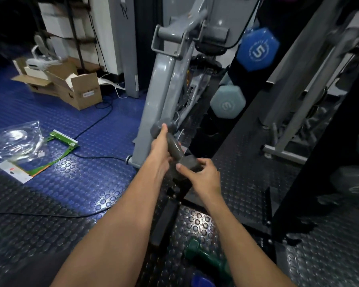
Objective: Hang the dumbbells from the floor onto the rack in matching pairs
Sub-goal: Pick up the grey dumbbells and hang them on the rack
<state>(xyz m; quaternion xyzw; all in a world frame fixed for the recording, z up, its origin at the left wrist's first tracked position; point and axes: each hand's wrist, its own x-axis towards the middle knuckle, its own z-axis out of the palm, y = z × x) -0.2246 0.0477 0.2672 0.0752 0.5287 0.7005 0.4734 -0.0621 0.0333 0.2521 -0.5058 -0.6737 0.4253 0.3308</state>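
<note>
A grey dumbbell is held up in front of me, tilted, its far head near the grey machine frame. My left hand lies along its handle with the fingers wrapped under it. My right hand grips the near head. On the black rack hang a blue dumbbell marked 5 and a pale teal dumbbell marked 3. A green dumbbell lies on the floor by my right forearm, with a blue dumbbell partly cut off at the bottom edge.
A grey exercise machine stands straight ahead. An open cardboard box, a plastic bag and green packaging lie on the blue studded floor at left, crossed by a black cable. Another grey frame and blurred dumbbells are at right.
</note>
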